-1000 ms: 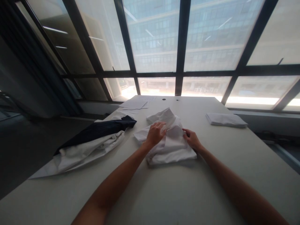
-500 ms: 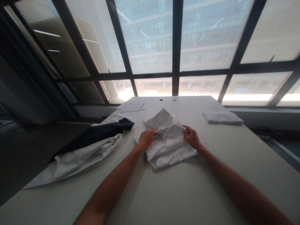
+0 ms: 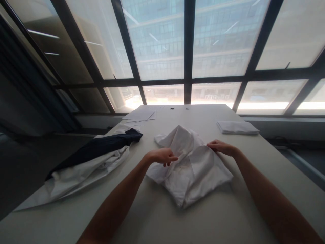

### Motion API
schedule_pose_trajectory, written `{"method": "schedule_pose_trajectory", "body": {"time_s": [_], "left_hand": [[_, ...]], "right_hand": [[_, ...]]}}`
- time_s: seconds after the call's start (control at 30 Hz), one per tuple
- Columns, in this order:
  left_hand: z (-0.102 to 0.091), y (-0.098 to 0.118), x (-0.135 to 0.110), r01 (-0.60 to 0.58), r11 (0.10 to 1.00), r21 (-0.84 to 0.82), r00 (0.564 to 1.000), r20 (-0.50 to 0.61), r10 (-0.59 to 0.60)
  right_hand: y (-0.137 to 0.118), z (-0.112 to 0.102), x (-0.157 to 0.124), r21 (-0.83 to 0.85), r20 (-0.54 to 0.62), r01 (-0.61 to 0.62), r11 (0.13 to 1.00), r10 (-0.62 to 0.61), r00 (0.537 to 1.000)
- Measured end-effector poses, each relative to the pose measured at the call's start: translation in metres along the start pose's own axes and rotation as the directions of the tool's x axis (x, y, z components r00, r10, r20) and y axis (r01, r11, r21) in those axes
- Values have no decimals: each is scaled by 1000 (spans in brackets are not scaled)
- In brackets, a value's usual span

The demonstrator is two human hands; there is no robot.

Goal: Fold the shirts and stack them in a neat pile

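Head view. Paper sheets [image 3: 140,116], far left corner of worktop [image 3: 193,225]; any print too faint to read. White cloth [image 3: 210,176], middle of worktop, between side edges: rumpled, thin, peaked at the far end, pointed fold toward the near edge; kind of article unclear. Left hand [image 3: 162,156] over its left part, fingers curled; cannot tell whether grip is clamped. Right hand [image 3: 221,147]: grip together on the cloth's right edge, fingertips partly hidden. Both forearms cut off by frame. Dark garment [image 3: 101,144], left edge.

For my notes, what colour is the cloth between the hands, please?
The cloth is white; see the head view.
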State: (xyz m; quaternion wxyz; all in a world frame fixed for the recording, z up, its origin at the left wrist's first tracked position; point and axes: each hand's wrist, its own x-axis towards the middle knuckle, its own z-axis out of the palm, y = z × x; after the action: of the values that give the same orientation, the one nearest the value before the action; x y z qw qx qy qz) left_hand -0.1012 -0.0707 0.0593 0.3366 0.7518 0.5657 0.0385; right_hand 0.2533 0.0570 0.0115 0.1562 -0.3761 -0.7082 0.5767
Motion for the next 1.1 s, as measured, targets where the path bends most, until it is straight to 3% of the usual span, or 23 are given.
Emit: {"method": "schedule_pose_trajectory", "body": {"time_s": [0.03, 0.07, 0.1, 0.17, 0.2, 0.23, 0.27, 0.4, 0.47, 0.57, 0.63, 0.67, 0.83, 0.93, 1.03, 1.1], "left_hand": [[-4, -1, 0, -17, 999, -46, 1000, -4, 17], [-8, -4, 1, -27, 998, -56, 996, -81, 22], [-11, -7, 4, -19, 999, -35, 974, -227, 10], [-15, -15, 12, 48, 999, -4, 853, -521, -43], [-15, -19, 16, 81, 997, -16, 791, -607, -74], [-14, -22, 20, 101, 994, -36, 756, -647, -100], [-12, -25, 23, 96, 993, -63, 755, -646, -114], [-2, -31, 28, -120, 966, -230, 845, -534, -22], [3, -32, 30, -223, 911, -345, 874, -485, 30], [11, -31, 32, -228, 866, -444, 916, -400, 36], [15, -29, 33, -191, 867, -461, 935, -355, 17], [16, -27, 32, -175, 864, -473, 944, -329, 12], [15, -17, 22, -169, 748, -642, 979, -196, 53], [15, -12, 17, -166, 690, -704, 981, -187, 45], [13, -10, 15, -162, 659, -734, 982, -187, 33], [10, -7, 13, -162, 660, -734, 982, -187, 33]], "right_hand": [[-1, -1, -2, 43, 27, -40, 998, 39, 999], [-1, -2, -3, 87, 31, -78, 993, 76, 997], [-1, -2, -3, 128, 24, -109, 986, 107, 994], [0, 0, 2, 174, -11, -147, 974, 151, 988], [0, 3, 5, 174, -37, -157, 972, 166, 985], [0, 6, 7, 167, -57, -161, 973, 172, 983], [-1, 10, 9, 162, -63, -151, 975, 163, 985], [-5, 23, 10, 222, 17, -1, 975, -3, 1000], [-4, 24, 11, 201, -8, 29, 979, -28, 1000], [3, 17, 16, -22, -266, -17, 1000, 11, 964], [8, 13, 22, -202, -422, -39, 978, -51, 905], [10, 12, 25, -276, -439, -29, 961, -99, 893], [6, 30, 33, -411, -191, 177, 894, -274, 943], [3, 44, 35, -396, -186, 202, 896, -294, 938], [4, 43, 39, -364, -375, 205, 909, -344, 861], [7, 32, 40, -319, -575, 176, 931, -338, 745]]}}
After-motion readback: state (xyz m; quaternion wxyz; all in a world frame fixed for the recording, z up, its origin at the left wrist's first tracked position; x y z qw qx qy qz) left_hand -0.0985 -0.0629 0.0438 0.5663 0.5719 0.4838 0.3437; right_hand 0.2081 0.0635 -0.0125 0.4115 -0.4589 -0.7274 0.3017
